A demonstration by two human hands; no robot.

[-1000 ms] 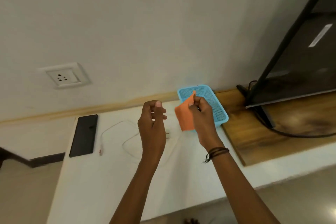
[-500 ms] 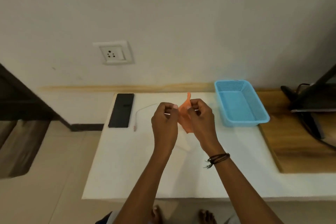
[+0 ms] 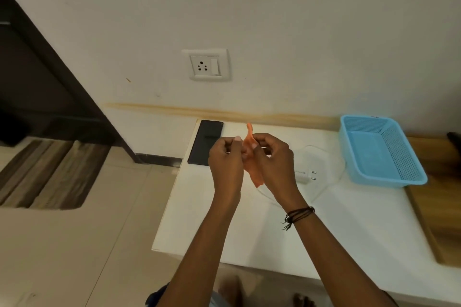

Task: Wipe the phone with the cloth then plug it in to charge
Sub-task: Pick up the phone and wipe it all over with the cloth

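Both hands are raised close together above the tabletop (image 3: 324,237), the left hand (image 3: 225,164) and right hand (image 3: 273,159) each pinching the orange cloth (image 3: 252,169) that hangs between them. Behind the left hand, the phone (image 3: 206,142) lies flat at the tabletop's far left corner, its near end partly hidden by that hand. Right of the hands sits the white charger (image 3: 305,174) with its cable (image 3: 334,182) looped around it, then a blue basket (image 3: 381,149). A wall socket (image 3: 205,64) is above the phone.
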